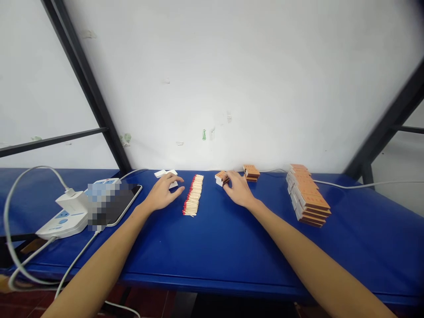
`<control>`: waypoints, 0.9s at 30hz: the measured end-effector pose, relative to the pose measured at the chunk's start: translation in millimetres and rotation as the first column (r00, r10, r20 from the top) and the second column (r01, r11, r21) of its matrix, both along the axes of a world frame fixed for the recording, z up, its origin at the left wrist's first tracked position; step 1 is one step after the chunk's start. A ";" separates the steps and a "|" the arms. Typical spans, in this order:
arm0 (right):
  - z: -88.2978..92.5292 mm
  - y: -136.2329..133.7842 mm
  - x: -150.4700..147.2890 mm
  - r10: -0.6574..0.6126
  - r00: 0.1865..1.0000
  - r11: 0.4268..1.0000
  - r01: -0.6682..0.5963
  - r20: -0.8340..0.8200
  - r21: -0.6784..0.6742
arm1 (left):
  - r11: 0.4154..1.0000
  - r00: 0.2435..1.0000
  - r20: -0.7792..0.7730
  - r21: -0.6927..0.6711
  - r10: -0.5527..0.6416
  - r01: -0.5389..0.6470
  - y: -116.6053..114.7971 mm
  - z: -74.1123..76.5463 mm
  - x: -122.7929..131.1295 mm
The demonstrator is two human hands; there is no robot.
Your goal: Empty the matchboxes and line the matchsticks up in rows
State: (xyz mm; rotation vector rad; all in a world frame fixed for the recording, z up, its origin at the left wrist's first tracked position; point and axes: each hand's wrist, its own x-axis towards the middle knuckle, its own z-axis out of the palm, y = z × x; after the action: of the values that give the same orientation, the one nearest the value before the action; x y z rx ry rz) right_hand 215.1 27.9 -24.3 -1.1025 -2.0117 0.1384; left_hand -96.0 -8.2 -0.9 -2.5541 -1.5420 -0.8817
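A row of red-tipped matches (193,195) lies in the middle of the blue table (212,247). My left hand (163,193) rests just left of the matches, fingers loosely apart, over a white inner tray (166,173). My right hand (237,188) is right of the matches, fingers curled on a small orange matchbox (221,178). Two more orange matchboxes (251,172) are stacked just behind that hand.
A long pile of several orange matchboxes (308,196) lies at the right. At the left sit a white power strip (68,214) with a charger and cables, and a tablet (115,203). Black frame bars cross the white wall behind.
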 end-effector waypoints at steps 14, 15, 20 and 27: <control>-7.1 5.2 -2.0 -0.051 0.980 0.999 0.048 0.191 0.024 | 0.940 0.965 -0.116 -0.282 -0.233 0.193 -22.0 11.4 17.3; -6.0 3.7 -2.4 -0.061 0.978 0.998 0.057 0.201 0.028 | 0.937 0.964 -0.123 -0.294 -0.234 0.190 -22.6 10.8 17.8; -4.2 -2.7 -3.2 -0.105 0.962 0.990 0.078 0.254 0.115 | 0.918 0.961 -0.138 -0.353 -0.242 0.181 -23.6 8.7 21.7; -8.7 -1.6 -1.8 -0.139 0.951 0.990 0.133 0.274 0.041 | 0.928 0.961 -0.127 -0.315 -0.247 0.197 -24.7 5.4 24.5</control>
State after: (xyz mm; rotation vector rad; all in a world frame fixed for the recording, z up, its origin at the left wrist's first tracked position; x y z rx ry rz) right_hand 213.3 26.3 -33.0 -1.3018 -2.1656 -0.1160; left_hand -71.4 -32.9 4.5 -2.9741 -1.4571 -0.4576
